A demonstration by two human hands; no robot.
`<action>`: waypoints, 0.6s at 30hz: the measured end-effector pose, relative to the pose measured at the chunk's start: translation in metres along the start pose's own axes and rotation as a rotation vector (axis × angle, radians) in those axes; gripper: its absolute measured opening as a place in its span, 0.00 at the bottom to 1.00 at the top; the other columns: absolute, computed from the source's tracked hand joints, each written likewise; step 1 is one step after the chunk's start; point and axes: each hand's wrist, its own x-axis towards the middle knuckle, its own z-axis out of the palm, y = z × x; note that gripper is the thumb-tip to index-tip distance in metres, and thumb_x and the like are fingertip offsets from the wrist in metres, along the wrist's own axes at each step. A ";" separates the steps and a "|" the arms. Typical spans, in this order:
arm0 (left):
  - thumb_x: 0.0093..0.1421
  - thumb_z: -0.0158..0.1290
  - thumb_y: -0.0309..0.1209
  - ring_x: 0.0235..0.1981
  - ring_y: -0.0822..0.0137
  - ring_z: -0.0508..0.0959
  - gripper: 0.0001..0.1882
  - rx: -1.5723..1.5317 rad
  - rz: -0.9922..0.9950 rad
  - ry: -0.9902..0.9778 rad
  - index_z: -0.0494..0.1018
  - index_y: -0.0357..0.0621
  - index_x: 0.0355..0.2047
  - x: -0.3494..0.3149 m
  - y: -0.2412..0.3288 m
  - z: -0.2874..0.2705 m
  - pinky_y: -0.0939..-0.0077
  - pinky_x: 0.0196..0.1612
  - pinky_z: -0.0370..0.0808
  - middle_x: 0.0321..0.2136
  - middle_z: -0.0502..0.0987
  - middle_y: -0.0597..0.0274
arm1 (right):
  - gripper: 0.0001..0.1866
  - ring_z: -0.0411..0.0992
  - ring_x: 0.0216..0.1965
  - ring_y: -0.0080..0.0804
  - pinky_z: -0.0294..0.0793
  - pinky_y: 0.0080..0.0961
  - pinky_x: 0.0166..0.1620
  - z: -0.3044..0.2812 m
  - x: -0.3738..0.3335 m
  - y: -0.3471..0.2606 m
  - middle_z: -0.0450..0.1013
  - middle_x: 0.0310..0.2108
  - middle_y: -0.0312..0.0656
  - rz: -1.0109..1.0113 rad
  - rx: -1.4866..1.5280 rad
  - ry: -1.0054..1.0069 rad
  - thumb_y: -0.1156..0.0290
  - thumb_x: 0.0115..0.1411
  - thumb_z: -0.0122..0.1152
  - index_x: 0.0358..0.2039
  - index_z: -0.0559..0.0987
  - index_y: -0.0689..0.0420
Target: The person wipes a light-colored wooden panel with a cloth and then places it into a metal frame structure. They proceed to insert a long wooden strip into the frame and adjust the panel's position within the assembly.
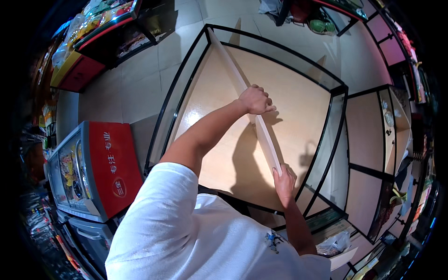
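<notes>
A long pale wooden board (233,66) stands on edge, running slantwise across a black metal frame (305,62). Beneath it a wide light wooden panel (294,107) fills the inside of that frame. My left hand (256,99) is closed over the board's top edge around its middle, fingers curled to the far side. Close to me, my right hand (284,184) grips the near end, thumb along the side. Shadows of my body and arm fall on the panel.
To the left is a red-sided display freezer (112,168) with a glass top. A table with colourful packages (100,23) stands far left. Wooden shelving with black edges (366,130) lies close on the right. Pale floor tiles (144,70) surround the frame.
</notes>
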 end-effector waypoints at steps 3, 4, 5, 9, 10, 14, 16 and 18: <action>0.66 0.41 0.59 0.58 0.57 0.70 0.27 -0.122 0.081 0.280 0.76 0.58 0.52 -0.009 -0.015 0.022 0.55 0.65 0.59 0.51 0.76 0.62 | 0.24 0.75 0.42 0.56 0.74 0.48 0.45 0.002 0.007 0.004 0.76 0.41 0.55 -0.018 0.023 -0.051 0.57 0.58 0.65 0.51 0.73 0.57; 0.66 0.40 0.59 0.61 0.57 0.67 0.29 -0.188 0.134 0.452 0.73 0.57 0.56 -0.009 -0.017 0.021 0.53 0.67 0.56 0.54 0.74 0.62 | 0.29 0.74 0.45 0.57 0.74 0.48 0.46 0.001 0.011 0.003 0.75 0.45 0.56 -0.079 0.043 -0.020 0.56 0.57 0.66 0.55 0.72 0.58; 0.65 0.44 0.56 0.63 0.55 0.65 0.28 -0.219 0.046 0.568 0.71 0.55 0.58 -0.013 -0.026 0.019 0.52 0.68 0.55 0.57 0.72 0.60 | 0.34 0.73 0.47 0.57 0.74 0.48 0.48 -0.003 0.019 0.002 0.74 0.48 0.57 -0.145 0.062 0.009 0.55 0.56 0.67 0.59 0.70 0.58; 0.59 0.58 0.44 0.66 0.51 0.59 0.35 -0.138 -0.523 0.646 0.63 0.45 0.63 -0.106 -0.081 0.001 0.50 0.67 0.53 0.63 0.64 0.52 | 0.52 0.59 0.63 0.61 0.58 0.49 0.65 -0.040 0.102 -0.068 0.62 0.61 0.62 -0.331 0.002 0.126 0.57 0.50 0.72 0.68 0.54 0.67; 0.58 0.60 0.45 0.66 0.51 0.59 0.38 0.015 -0.588 0.766 0.60 0.44 0.65 -0.141 -0.113 0.005 0.50 0.66 0.54 0.65 0.62 0.53 | 0.53 0.57 0.64 0.60 0.57 0.48 0.65 -0.055 0.124 -0.101 0.60 0.62 0.62 -0.365 0.021 0.128 0.55 0.51 0.71 0.68 0.52 0.66; 0.53 0.63 0.47 0.61 0.50 0.68 0.47 -0.051 -0.984 0.468 0.54 0.49 0.68 -0.246 -0.182 0.037 0.50 0.60 0.65 0.59 0.69 0.49 | 0.52 0.60 0.63 0.62 0.59 0.48 0.64 -0.001 0.199 -0.145 0.61 0.63 0.63 -0.375 -0.041 0.185 0.52 0.55 0.68 0.69 0.50 0.65; 0.54 0.62 0.45 0.56 0.47 0.73 0.42 -0.282 -1.063 0.211 0.56 0.52 0.66 -0.271 -0.186 0.056 0.47 0.54 0.70 0.52 0.75 0.48 | 0.51 0.66 0.57 0.64 0.65 0.48 0.60 0.029 0.212 -0.150 0.64 0.60 0.65 -0.086 -0.010 -0.189 0.51 0.57 0.66 0.70 0.49 0.61; 0.57 0.58 0.39 0.48 0.45 0.77 0.35 -0.373 -1.086 0.273 0.59 0.51 0.63 -0.270 -0.200 0.059 0.48 0.48 0.73 0.44 0.79 0.48 | 0.52 0.68 0.55 0.64 0.67 0.48 0.58 0.027 0.222 -0.147 0.66 0.58 0.65 -0.160 0.033 -0.121 0.49 0.56 0.66 0.71 0.49 0.59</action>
